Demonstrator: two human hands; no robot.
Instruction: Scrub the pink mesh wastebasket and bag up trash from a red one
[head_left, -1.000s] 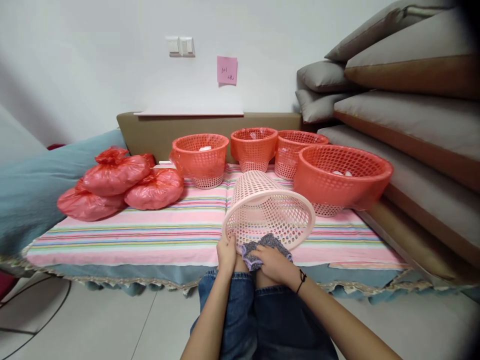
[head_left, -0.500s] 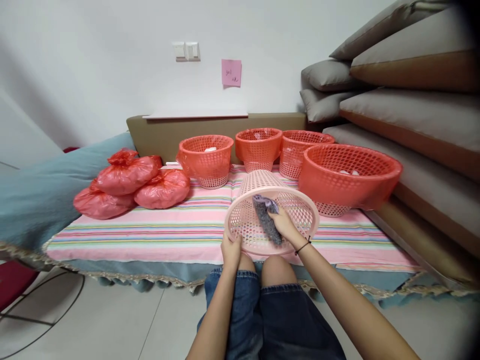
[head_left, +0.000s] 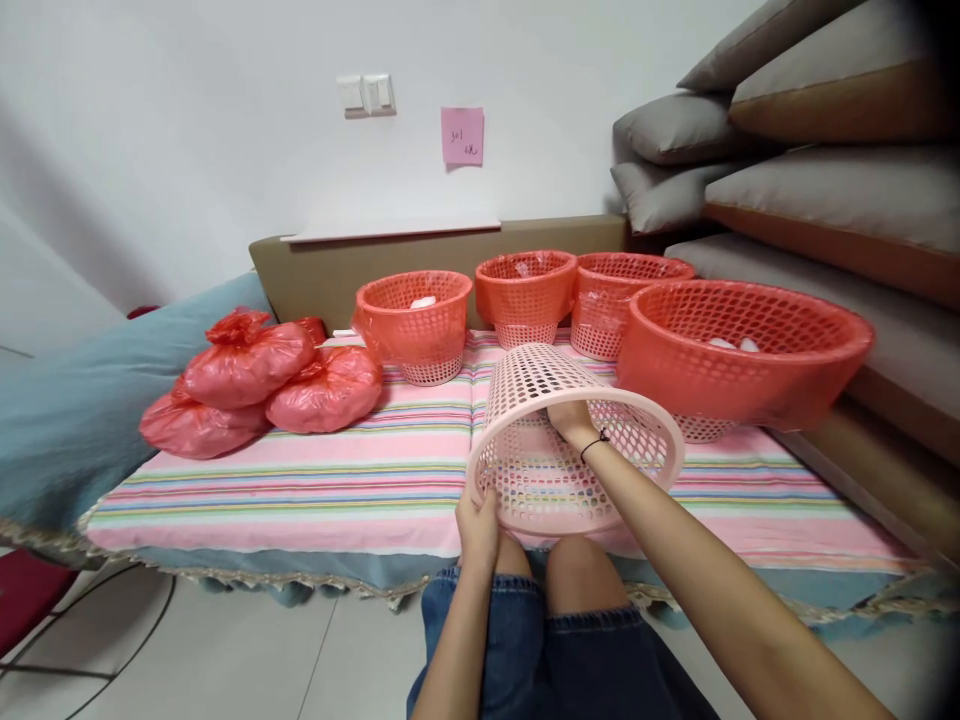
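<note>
A pale pink plastic basket [head_left: 502, 430] lies on its side near my knees, its wide mouth facing me. My left hand [head_left: 478, 525] is closed on the lower left of its rim, with the thumb over the edge. Deep inside the basket is my right hand [head_left: 571, 418], its fingers hidden behind the upper wall. A dark grey patch of the cloth [head_left: 541, 378] shows through the holes there; the rest of the cloth is out of sight.
Several baskets lined with red plastic bags, such as the large one [head_left: 742, 370], stand behind and to the right. Tied red bags [head_left: 247, 360] are heaped at left. Grey cushions [head_left: 832, 190] are stacked at right. A striped cloth [head_left: 300, 500] covers the seat.
My right hand has pushed the grey cloth deeper into the pink basket, behind its upper wall. The basket mouth has tilted down somewhat. My left hand keeps its hold on the rim.
</note>
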